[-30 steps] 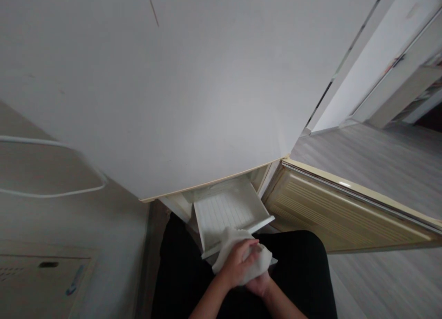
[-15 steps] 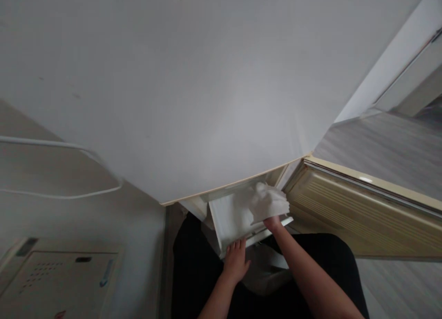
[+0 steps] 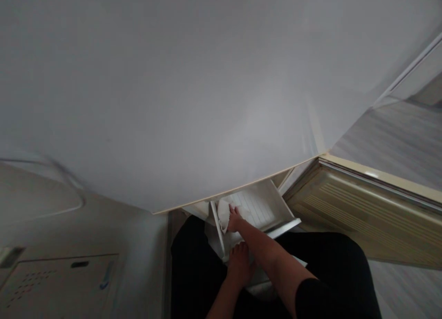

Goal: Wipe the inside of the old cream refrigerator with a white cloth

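Note:
A white drawer (image 3: 264, 203) with a ribbed bottom is pulled partway out of the low opening in front of me. My right hand (image 3: 235, 220) reaches into it, pressing a crumpled thin white cloth (image 3: 223, 213) against the inner left side. Some of its fingers are hidden by the cloth. At the drawer's front left, my left hand (image 3: 239, 260) has its fingers hooked over the front edge. The two forearms cross close together.
An open yellowed door (image 3: 366, 213) with a ribbed inner panel stands to the right. Above the drawer rises a large white panel (image 3: 214, 102). On the left are a white cable (image 3: 74, 183) and a vented box (image 3: 58, 282). My knees flank the drawer.
My right hand has carried the cloth from the drawer's right side to its left inner side. My left hand stays on the front edge. The view has shifted slightly.

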Demonstrator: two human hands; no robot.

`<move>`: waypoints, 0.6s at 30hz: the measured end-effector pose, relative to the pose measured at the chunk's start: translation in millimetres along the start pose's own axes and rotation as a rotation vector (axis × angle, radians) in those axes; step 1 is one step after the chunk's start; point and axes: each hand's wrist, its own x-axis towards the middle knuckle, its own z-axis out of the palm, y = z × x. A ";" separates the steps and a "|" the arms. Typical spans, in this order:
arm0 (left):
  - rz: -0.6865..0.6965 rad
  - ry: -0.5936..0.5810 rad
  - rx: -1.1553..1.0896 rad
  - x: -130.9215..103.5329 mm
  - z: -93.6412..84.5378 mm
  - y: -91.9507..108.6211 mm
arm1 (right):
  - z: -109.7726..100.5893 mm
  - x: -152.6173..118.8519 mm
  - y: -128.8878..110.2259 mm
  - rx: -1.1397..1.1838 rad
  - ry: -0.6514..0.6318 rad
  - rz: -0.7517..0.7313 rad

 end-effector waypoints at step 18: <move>-0.029 -0.060 0.149 28.8 -5.4 24.4 | -27.3 -73.4 120.9 -0.146 0.046 0.529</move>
